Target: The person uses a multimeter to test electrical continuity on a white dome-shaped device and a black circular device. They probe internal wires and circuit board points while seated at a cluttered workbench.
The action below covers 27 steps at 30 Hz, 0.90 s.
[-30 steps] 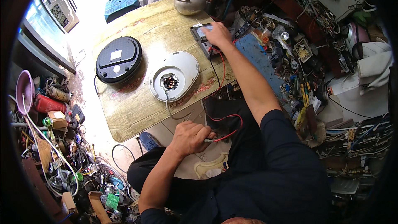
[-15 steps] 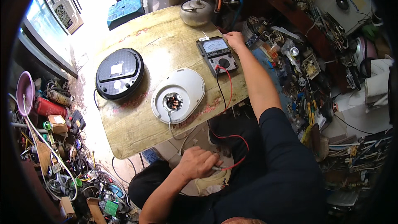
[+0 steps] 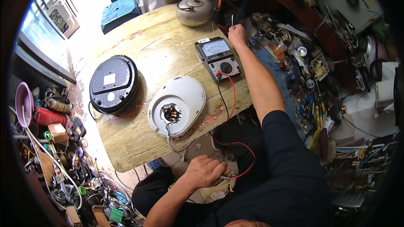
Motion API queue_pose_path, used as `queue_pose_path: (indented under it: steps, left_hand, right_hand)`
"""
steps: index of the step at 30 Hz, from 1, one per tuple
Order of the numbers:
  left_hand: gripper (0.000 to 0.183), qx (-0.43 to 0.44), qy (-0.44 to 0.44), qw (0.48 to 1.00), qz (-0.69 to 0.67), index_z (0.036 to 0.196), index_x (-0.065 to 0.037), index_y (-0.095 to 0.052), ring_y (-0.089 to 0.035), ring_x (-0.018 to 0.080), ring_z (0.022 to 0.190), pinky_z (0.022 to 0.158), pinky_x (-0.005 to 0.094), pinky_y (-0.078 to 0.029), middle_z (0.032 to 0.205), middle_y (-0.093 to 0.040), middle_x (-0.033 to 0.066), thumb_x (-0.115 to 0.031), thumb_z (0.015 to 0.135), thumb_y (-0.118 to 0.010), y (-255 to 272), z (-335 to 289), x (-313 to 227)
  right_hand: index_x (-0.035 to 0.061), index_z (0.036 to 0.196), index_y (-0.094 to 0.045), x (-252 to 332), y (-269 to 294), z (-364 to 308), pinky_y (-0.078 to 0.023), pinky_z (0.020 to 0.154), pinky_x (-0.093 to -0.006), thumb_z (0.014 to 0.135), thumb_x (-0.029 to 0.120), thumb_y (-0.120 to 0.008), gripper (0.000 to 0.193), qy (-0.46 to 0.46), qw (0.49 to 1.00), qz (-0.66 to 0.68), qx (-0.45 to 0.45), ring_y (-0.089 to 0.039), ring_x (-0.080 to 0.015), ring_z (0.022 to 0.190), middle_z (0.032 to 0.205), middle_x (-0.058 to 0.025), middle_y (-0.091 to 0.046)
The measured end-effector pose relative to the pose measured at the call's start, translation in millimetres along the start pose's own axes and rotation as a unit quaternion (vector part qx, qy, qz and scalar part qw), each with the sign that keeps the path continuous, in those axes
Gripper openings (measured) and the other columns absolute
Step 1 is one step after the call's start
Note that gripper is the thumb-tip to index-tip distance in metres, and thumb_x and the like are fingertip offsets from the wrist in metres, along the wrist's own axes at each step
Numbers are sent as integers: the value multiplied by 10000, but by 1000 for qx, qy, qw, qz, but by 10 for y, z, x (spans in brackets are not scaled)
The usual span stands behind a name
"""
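Note:
My left hand (image 3: 205,171) is closed round the grey handle of a test probe (image 3: 224,177) over my lap, a red lead running from it. My right hand (image 3: 237,33) reaches to the table's far right edge, fingers pinched, with a thin white stick (image 3: 232,20) rising from them. Beside that hand lies an analog multimeter (image 3: 226,67) with red and black leads plugged in. Nearer me sits a pale oval appliance housing (image 3: 191,94), its round opening showing bundled wires (image 3: 171,113). A cord hangs from it over the table edge.
A round black appliance (image 3: 112,69) lies underside up on the wooden table (image 3: 122,147). A metal kettle (image 3: 194,11) stands at the far corner. A blue stool (image 3: 120,12) is beyond. Loose parts and tools (image 3: 303,71) crowd the right; cables and scrap (image 3: 84,172) fill the left floor.
My right hand has shifted slightly, and a white stick now shows upright at its fingers. My left hand still grips the probe, a little further right. The whole view has moved slightly.

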<state>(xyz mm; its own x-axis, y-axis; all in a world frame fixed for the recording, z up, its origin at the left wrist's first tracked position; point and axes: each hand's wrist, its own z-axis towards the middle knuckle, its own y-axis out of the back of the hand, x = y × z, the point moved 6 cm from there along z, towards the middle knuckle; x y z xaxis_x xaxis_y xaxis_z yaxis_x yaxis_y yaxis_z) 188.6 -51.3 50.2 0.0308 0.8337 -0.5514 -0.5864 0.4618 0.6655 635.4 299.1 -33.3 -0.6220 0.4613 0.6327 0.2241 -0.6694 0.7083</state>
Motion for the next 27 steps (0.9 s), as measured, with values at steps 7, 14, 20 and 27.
queue_pose_path:
  steps: [7,14,20,27]
  left_hand:
    - [188,-15,32,999,36,856,-124,-644,-584,204,538,539,340,-454,627,-528,2,-166,779,-811,108,-69,16]
    - [200,-28,0,999,18,838,-138,-620,-580,211,536,528,349,-444,627,-529,8,-144,760,-804,47,-49,-139]
    - [154,-83,78,993,-3,858,-123,-646,-602,254,570,549,375,-462,686,-615,28,-90,770,-767,258,-83,-77]
    - [206,-184,36,978,85,955,-87,-688,-676,280,753,665,382,-528,896,-678,82,-234,845,-781,676,-175,-113]
  right_hand:
    - [45,1053,-649,-360,914,-23,-551,825,-539,1001,260,-607,225,35,995,94,-15,-718,-417,949,956,-201,-747]
    - [78,1128,-731,-1707,2245,3,-560,895,-510,938,266,-684,271,-62,987,-129,75,-710,-417,1045,1107,-208,-750]
    - [24,1138,-725,-294,2840,-1264,-579,726,-378,980,186,-684,230,142,987,22,68,-743,-243,848,1011,-130,-764]
    - [8,986,-724,986,3086,-3780,-529,691,-303,886,60,-801,136,301,813,276,414,-691,-199,806,945,-97,-721]
